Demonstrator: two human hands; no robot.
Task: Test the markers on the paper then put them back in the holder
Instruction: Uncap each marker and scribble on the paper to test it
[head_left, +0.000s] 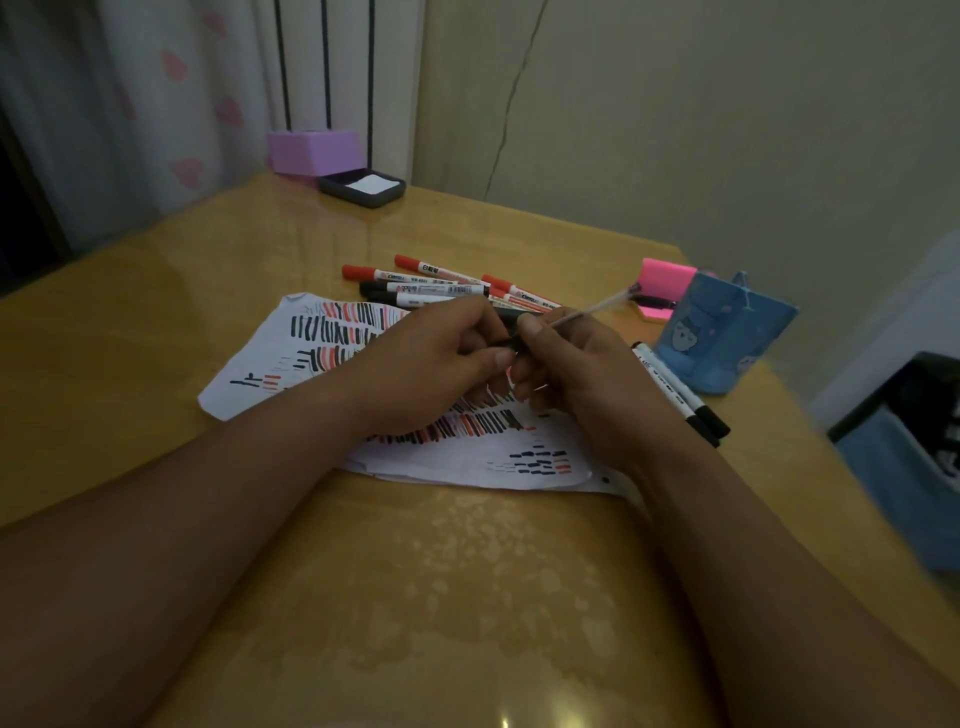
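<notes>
We are pinching the cap (511, 313) in our left hand (441, 364) and gripping the marker (592, 310) in our right hand (576, 379), over the paper (270, 374). Whether capping or uncapping, we are likely needing a straight move along the barrel, with the holder (722, 332) standing at right.

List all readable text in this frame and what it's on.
"白板笔": white barrel of the rearmost red-capped marker.
"Comix", probably: white barrel of the red-capped marker in front of it.
Remaining print and barcodes on the pile, and on the two black-capped markers at the right: too blurred to read.
White paper: red and black strokes only, no words.
Blue cartoon-printed holder: no text.
</notes>
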